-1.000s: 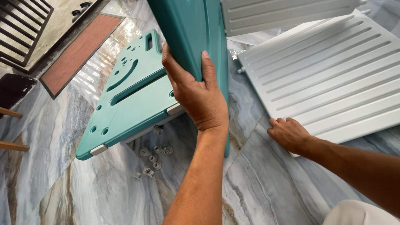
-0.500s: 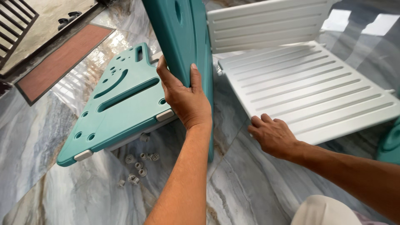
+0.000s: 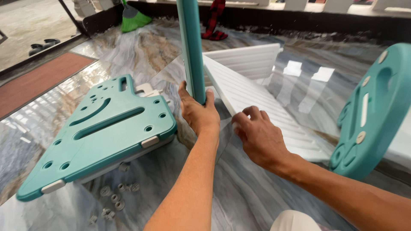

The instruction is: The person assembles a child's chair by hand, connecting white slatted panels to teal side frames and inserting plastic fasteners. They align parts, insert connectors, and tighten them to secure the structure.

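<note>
My left hand [image 3: 198,112] grips the edge of an upright teal plastic panel [image 3: 191,47], seen edge-on and standing on the marble floor. My right hand [image 3: 259,137] holds the near end of a white slatted panel [image 3: 257,98], which is tilted up beside the teal panel. A second teal panel [image 3: 102,128] with slots and holes lies flat at the left. Another teal panel [image 3: 376,111] stands upright at the right edge.
Several small grey plastic plugs [image 3: 117,194] lie on the floor under the flat panel's near edge. Another white slatted panel [image 3: 248,57] lies behind. A red-brown mat [image 3: 38,81], shoes [image 3: 43,45] and a green and a red cloth [image 3: 137,19] are at the back.
The view has tilted up. The upright teal panel now shows edge-on, and my right hand has lifted the near end of the white slatted panel up beside it.
</note>
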